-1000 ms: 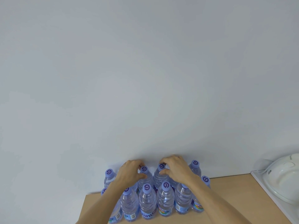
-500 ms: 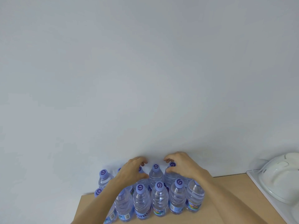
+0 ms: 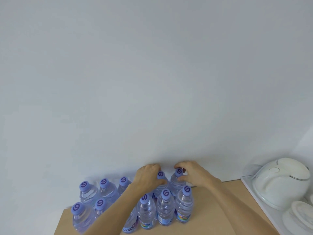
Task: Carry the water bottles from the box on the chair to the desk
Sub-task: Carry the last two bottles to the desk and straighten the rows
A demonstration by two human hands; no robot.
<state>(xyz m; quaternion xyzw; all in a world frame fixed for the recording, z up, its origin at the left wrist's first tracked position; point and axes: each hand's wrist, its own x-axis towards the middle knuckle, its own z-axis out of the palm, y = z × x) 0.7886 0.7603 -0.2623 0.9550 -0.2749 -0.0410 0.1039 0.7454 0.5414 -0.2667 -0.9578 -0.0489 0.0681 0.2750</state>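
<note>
Several clear water bottles with purple caps [image 3: 166,207] stand upright in two rows on the light wooden desk [image 3: 211,216], against the white wall. My left hand [image 3: 148,175] grips the neck of a back-row bottle [image 3: 160,175]. Right beside it, my right hand [image 3: 193,173] pinches the cap and neck of the rightmost back-row bottle [image 3: 177,181]. Both bottles stand on the desk. My left forearm crosses over the front row and hides some bottles. The box and the chair are out of view.
At the right edge of the desk sits a white tray [image 3: 264,207] holding an upturned glass bowl [image 3: 281,182] and white plates [image 3: 298,217]. The white wall [image 3: 152,82] rises directly behind the bottles. Bare desk lies between bottles and tray.
Both hands have shifted to the right end of the back row, each holding a bottle there. The camera view has swung, showing more bottles on the left.
</note>
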